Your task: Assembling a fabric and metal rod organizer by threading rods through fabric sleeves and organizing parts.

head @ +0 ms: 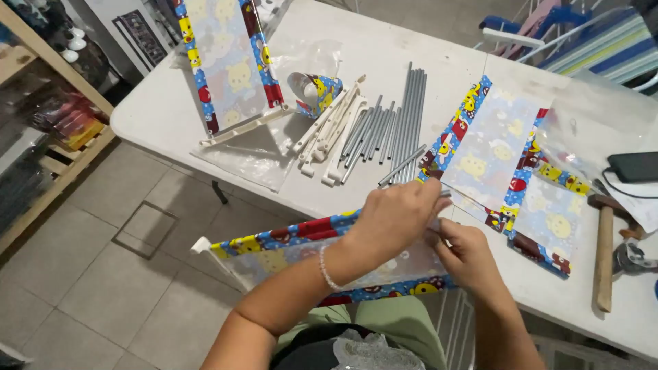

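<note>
A fabric panel (288,250) with a pale cartoon print and a red, blue and yellow border stretches across my lap at the table's near edge. My left hand (397,216) is closed on its upper border, where a grey metal rod (401,166) runs up onto the table. My right hand (466,253) grips the panel's right end just below. A white plastic corner piece (201,244) sticks out at the panel's left end.
On the white table (157,113) lie a bundle of grey rods (404,120), white plastic tubes (329,137), two more printed panels (490,147) (229,65), plastic bags, a wooden-handled hammer (604,253), pliers and a black phone (634,166). Shelves stand at left.
</note>
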